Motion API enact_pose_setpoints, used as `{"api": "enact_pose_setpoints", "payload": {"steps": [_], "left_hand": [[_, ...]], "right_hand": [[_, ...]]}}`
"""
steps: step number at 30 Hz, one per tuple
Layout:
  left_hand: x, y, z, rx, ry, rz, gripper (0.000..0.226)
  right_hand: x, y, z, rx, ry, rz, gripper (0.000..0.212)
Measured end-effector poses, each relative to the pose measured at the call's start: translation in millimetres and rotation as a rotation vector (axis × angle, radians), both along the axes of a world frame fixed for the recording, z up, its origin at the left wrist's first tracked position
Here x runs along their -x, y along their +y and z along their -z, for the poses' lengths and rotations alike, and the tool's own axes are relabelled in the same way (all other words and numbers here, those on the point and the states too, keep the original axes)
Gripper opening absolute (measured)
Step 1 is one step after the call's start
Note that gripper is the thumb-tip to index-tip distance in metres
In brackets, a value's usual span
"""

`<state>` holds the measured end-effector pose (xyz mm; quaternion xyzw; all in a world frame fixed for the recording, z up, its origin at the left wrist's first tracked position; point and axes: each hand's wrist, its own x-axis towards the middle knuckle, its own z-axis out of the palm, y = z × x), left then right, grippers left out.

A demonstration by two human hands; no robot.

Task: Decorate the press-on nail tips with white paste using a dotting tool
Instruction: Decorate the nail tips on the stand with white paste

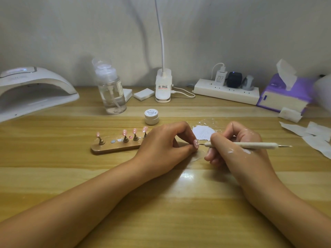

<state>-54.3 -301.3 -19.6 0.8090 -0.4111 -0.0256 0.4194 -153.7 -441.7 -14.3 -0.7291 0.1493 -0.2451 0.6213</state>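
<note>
**Press-on nail tip** [196, 144]: pink and glossy, marked with several small white dots. It is pinched between the fingers [188, 134] of the left hand [164, 142], low over the wooden tabletop [161, 203] and just right of the holder strip.

**Dotting tool** [240, 145]: slim white shaft with a fine metal point at each end. It is gripped pen-fashion by the curled fingers [217, 139] of the right hand [236, 140]. One point is held at the face of the nail tip; contact cannot be confirmed. White smears are seen on the back of that hand.

**Holder strip** [116, 147]: gold-brown base. Four more pink tips [124, 132] are mounted on small stands, and one grey pad is seen between them.

**Jar** [151, 116]: small and white, with the lid closed. The script "Painted" is legible; the smaller print is unreadable.

**Paste patch** [202, 132]: white, spread on the tabletop behind the hands.

**Clip lamp base** [163, 86]: a red-printed label is carried, too blurred to be read.
</note>
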Motion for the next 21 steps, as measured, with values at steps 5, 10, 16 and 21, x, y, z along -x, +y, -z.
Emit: {"api": "enact_pose_setpoints", "payload": {"steps": [5,10,16,21], "left_hand": [[-0.2,-0.5,-0.1,-0.006,-0.002,-0.005,0.015],[0.0,0.1,-0.5,-0.013,-0.007,-0.002,0.015],[0.0,0.3,-0.2,-0.007,0.001,0.003,0.015],[-0.7,0.1,0.1,-0.010,0.001,0.003,0.014]], "right_hand": [[0.0,1.4,-2.4,0.002,0.027,0.011,0.019],[-0.2,0.9,-0.7,0.035,0.038,0.005,0.016],[-0.1,-0.1,1.5,0.046,0.048,-0.001,0.015],[-1.3,-0.3,2.1,0.049,0.048,-0.008,0.017]]}}
